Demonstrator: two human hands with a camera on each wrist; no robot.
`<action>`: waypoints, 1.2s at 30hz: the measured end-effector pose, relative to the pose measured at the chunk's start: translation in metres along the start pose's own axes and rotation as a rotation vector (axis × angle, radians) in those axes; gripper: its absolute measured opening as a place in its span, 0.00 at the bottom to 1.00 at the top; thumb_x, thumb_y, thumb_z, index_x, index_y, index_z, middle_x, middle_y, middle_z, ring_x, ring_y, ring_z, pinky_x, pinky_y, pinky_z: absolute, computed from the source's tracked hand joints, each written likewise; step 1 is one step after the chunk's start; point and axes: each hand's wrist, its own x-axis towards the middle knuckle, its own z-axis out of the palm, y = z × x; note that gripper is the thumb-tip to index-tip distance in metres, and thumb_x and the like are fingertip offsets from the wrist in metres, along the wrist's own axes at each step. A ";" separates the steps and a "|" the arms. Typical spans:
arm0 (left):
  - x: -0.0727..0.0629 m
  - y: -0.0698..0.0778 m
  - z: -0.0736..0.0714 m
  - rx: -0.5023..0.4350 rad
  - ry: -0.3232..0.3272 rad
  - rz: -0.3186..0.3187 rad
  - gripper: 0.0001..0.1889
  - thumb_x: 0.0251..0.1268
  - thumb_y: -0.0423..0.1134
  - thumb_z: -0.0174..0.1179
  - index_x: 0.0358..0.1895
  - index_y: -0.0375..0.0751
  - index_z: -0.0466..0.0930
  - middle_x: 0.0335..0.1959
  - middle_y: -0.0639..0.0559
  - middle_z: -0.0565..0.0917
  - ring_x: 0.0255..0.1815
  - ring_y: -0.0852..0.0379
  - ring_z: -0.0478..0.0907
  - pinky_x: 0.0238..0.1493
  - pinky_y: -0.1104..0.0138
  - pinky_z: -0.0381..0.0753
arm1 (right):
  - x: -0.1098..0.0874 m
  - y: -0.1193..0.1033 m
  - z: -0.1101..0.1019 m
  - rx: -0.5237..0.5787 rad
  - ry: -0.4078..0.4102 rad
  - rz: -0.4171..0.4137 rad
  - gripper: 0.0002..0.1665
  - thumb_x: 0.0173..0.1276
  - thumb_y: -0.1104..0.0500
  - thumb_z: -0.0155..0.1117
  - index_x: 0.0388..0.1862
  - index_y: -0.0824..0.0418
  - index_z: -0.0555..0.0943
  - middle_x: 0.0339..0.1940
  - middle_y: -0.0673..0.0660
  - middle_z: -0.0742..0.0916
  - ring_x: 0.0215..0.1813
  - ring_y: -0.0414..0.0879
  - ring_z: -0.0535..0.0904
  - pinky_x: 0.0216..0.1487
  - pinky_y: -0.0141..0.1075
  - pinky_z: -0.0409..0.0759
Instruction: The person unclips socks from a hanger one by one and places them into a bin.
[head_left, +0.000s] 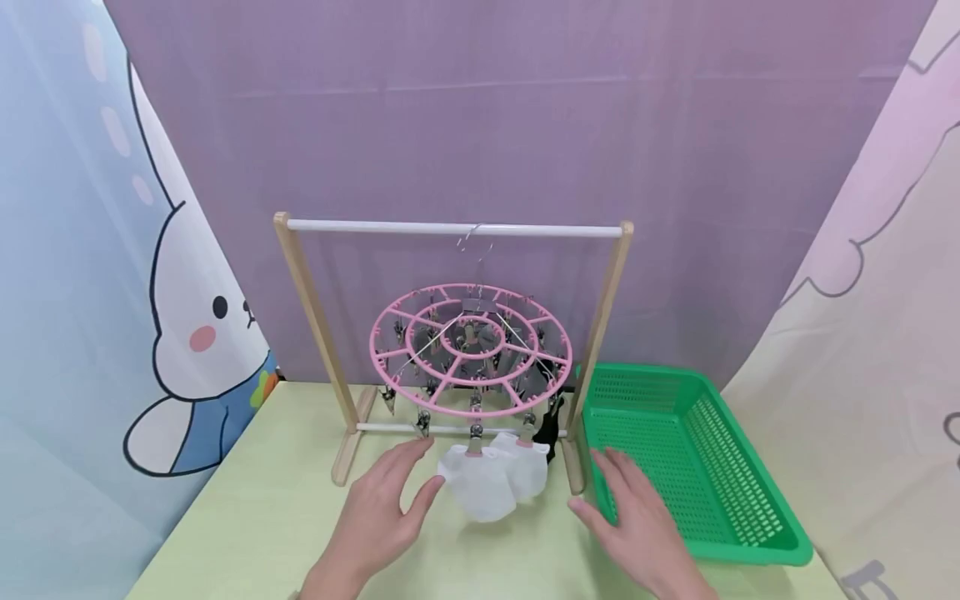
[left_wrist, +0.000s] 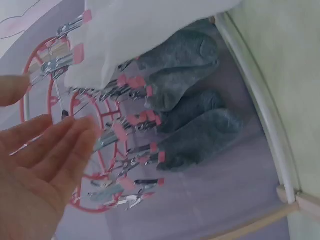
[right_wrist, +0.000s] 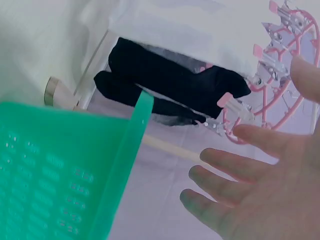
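Observation:
A pink round clip hanger hangs by its hook from a white bar. Two white cloth pieces, sock-like in outline, dangle from its front clips. My left hand is just left of them, fingers extended and holding nothing. To their right is my right hand, spread and unloaded, near the basket's left side. Grey socks hang farther back, seen from below in the left wrist view. Black socks hang on the hanger's right side, partly hidden by white cloth in the right wrist view.
A wooden stand with a white top bar carries the hanger on a pale yellow-green table. At the right stands a green plastic basket. Several bare clips line the hanger's left side. Curtains surround the table.

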 end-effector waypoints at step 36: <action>0.054 0.018 0.050 -0.743 -0.283 -0.456 0.17 0.73 0.42 0.64 0.58 0.37 0.81 0.39 0.50 0.85 0.37 0.57 0.83 0.43 0.66 0.85 | 0.011 -0.034 0.023 0.498 0.107 -0.003 0.17 0.67 0.58 0.72 0.54 0.58 0.85 0.50 0.45 0.88 0.50 0.45 0.83 0.53 0.41 0.81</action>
